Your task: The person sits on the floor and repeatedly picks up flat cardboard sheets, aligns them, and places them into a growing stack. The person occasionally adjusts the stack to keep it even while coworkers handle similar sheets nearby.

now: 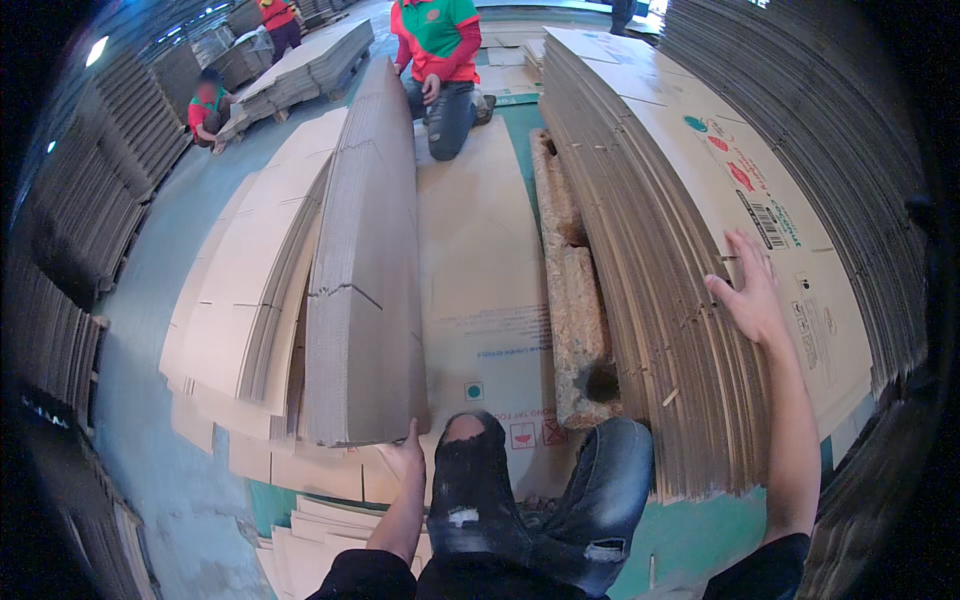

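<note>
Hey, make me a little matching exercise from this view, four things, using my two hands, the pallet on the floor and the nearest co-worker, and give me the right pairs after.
Column one
1. Left hand
2. Pressed-wood pallet
3. Nearest co-worker
4. Right hand

Column two
A. Kneeling, dressed partly in red and green
B. On the printed top of the tall stack
C. At the near lower end of the long cardboard bundle
D. Speckled brown, with dark hollows

Right pairs: 1-C, 2-D, 3-A, 4-B
</note>
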Tool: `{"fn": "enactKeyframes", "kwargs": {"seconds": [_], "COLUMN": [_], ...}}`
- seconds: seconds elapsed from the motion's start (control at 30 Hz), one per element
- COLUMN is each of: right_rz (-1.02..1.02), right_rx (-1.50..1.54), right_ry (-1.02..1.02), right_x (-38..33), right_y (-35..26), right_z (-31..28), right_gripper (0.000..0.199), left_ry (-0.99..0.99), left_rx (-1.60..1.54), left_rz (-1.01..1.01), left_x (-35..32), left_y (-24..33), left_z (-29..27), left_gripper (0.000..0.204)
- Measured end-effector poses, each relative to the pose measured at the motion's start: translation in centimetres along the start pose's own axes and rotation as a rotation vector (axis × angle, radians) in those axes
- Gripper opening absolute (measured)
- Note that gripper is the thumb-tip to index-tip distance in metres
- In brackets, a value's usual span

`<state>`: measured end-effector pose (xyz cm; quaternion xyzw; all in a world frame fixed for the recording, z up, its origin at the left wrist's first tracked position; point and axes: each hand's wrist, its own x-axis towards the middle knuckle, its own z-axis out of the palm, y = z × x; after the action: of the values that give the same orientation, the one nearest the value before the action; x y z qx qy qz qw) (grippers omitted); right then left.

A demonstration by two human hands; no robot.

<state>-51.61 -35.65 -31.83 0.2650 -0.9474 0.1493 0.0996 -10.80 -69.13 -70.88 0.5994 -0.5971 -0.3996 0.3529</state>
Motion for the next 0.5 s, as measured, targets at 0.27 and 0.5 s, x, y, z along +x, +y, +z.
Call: {"fn": "enactKeyframes", "kwargs": {"seconds": [0.27,0.5], "right_rz": [0.016,-0.001], "right_rx": [0.031,0.036], "right_ry": [0.021,0.015], "right_x": [0.3,0.4], "right_y": [0.9,1.1], "right_z": [0.7,0.7], "right_gripper": [0.076,0.074], "left_ry": [0.071,0.04], "left_rx": [-0.211,-0.32], "left_rz": [-0.002,0.086], "left_x": [1.5,6.3], "left_y": [0.8,6.7], "left_z": [-1.4,-10.5], "left_gripper": [0.09,0.081]}}
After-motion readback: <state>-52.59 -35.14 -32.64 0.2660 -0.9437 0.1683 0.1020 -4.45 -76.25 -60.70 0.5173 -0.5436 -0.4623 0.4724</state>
